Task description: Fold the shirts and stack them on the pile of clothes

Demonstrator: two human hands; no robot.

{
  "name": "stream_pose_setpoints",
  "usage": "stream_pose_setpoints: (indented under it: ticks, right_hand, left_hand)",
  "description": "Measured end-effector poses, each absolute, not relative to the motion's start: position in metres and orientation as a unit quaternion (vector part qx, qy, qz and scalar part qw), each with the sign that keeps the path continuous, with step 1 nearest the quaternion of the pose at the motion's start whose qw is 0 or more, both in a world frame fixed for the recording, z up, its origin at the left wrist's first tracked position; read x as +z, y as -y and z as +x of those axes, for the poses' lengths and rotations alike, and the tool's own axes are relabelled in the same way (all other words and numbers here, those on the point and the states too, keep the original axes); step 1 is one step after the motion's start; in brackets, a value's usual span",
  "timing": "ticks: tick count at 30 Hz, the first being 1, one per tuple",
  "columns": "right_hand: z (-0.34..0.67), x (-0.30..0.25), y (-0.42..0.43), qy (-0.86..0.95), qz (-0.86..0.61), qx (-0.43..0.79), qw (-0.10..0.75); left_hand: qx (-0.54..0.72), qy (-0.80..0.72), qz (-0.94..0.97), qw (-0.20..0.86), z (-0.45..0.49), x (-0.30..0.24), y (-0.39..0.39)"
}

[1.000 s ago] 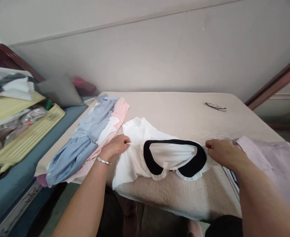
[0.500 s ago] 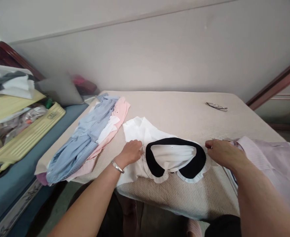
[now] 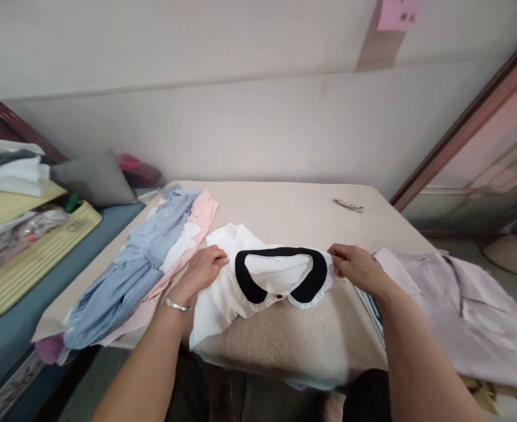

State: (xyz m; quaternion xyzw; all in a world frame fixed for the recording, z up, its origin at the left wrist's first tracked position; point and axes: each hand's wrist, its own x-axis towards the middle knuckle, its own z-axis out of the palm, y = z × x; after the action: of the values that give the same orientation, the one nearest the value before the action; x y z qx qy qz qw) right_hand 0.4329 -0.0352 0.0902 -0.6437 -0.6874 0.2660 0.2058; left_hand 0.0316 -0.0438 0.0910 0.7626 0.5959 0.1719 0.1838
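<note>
A white blouse [image 3: 217, 296] with a black, ruffle-edged collar [image 3: 252, 281] lies on the beige-covered table, its collar toward me. My left hand [image 3: 206, 266], with a silver bracelet at the wrist, pinches the blouse just left of the collar. At the collar's right side my right hand [image 3: 353, 264] is closed on the white fabric. A small dark button shows at the front of the collar. Part of the blouse hangs near the front edge at the left.
Blue, white and pink garments [image 3: 139, 258] are piled at the table's left. Lilac clothing [image 3: 452, 293] lies at the right. Silver scissors or snips [image 3: 349, 206] rest at the back of the table cover [image 3: 280, 205]. A yellow container [image 3: 43, 258] of bagged items stands far left.
My view has turned, so the table appears further left and lower. Both hands keep hold of the blouse, whose collar now looks slightly narrower, its front edges closer together.
</note>
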Motion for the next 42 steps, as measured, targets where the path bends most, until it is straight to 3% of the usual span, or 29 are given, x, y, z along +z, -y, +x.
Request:
stream_pose_setpoints:
  ticks: [6, 14, 19, 22, 24, 27, 29, 34, 38, 42]
  right_hand:
    - [0.421, 0.135, 0.076, 0.703, -0.567, 0.280, 0.324]
    - [0.410, 0.324, 0.131, 0.742, -0.504, 0.178, 0.405]
    - [0.406, 0.407, 0.172, 0.735, -0.474, 0.024, 0.484]
    - [0.408, 0.416, 0.168, 0.732, -0.486, -0.074, 0.472]
    - [0.412, 0.403, 0.146, 0.737, -0.516, -0.116, 0.421]
    - [0.421, 0.371, 0.095, 0.748, -0.564, -0.133, 0.322]
    - [0.427, 0.358, 0.063, 0.742, -0.582, -0.139, 0.303]
    - [0.440, 0.391, 0.023, 0.686, -0.600, -0.213, 0.352]
    - [0.451, 0.423, 0.030, 0.659, -0.545, -0.303, 0.421]
    - [0.456, 0.378, 0.054, 0.690, -0.512, -0.288, 0.422]
  left_hand:
    - [0.195, -0.635, 0.736, 0.133, 0.001, 0.173, 0.089]
    - [0.431, -0.560, 0.675, 0.212, -0.009, 0.339, 0.155]
    - [0.511, -0.538, 0.668, 0.052, -0.004, 0.399, 0.201]
    - [0.494, -0.549, 0.671, -0.064, -0.002, 0.403, 0.198]
    - [0.448, -0.562, 0.687, -0.107, 0.004, 0.391, 0.174]
    - [0.357, -0.593, 0.710, -0.132, 0.022, 0.358, 0.114]
    - [0.328, -0.618, 0.704, -0.127, 0.038, 0.339, 0.070]
    - [0.378, -0.600, 0.687, -0.155, 0.072, 0.353, -0.010]
    - [0.452, -0.551, 0.674, -0.193, 0.078, 0.378, -0.025]
    - [0.435, -0.538, 0.700, -0.176, 0.067, 0.338, -0.013]
